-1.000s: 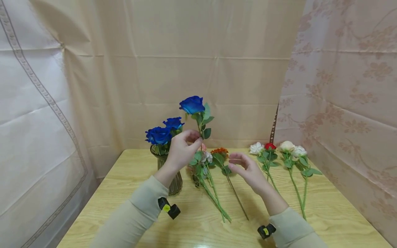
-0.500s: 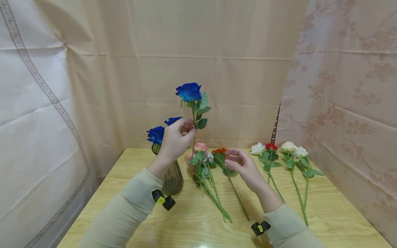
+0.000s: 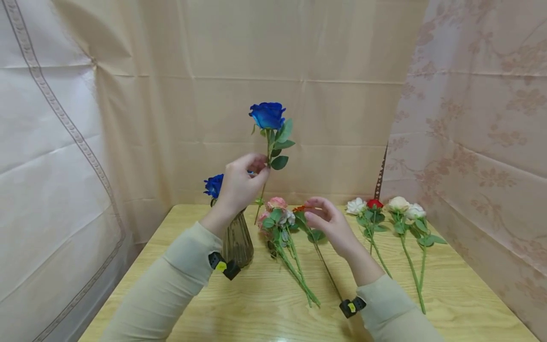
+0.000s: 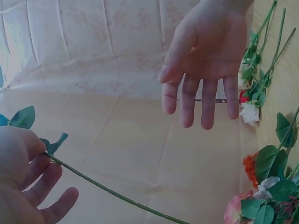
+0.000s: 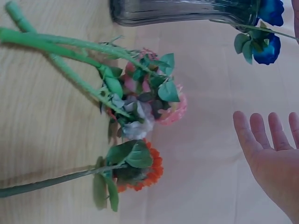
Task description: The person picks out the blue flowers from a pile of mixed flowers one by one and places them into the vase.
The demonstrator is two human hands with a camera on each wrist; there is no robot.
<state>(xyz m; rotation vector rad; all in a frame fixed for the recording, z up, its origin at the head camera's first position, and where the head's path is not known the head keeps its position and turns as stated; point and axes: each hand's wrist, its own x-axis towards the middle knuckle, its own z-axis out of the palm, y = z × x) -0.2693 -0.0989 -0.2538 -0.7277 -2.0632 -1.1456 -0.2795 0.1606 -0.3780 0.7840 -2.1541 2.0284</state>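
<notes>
My left hand point(image 3: 241, 185) pinches the stem of a blue rose point(image 3: 268, 115) just below its leaves and holds it upright above the table. The lower stem point(image 4: 112, 192) runs free below the fingers in the left wrist view. Behind that hand stands a ribbed glass vase point(image 3: 239, 242), its mouth hidden by the hand. More blue roses point(image 5: 267, 49) stand in the vase. My right hand point(image 3: 331, 225) hovers with relaxed fingers and holds nothing. It overlaps an orange flower point(image 3: 299, 209) in the head view; the right wrist view shows the orange flower point(image 5: 152, 170) apart from the fingers.
Pink and white flowers point(image 3: 277, 216) lie mid-table with their stems toward the front. Farther right lie a white rose point(image 3: 355, 206), a red rose point(image 3: 374, 204) and cream-white roses point(image 3: 398, 204). A beige curtain point(image 3: 290, 57) hangs behind the wooden table point(image 3: 183, 304).
My left hand has lifted the blue rose higher, bringing its lower stem into view beside the vase. My right hand has moved slightly left and up, over the orange flower in this view.
</notes>
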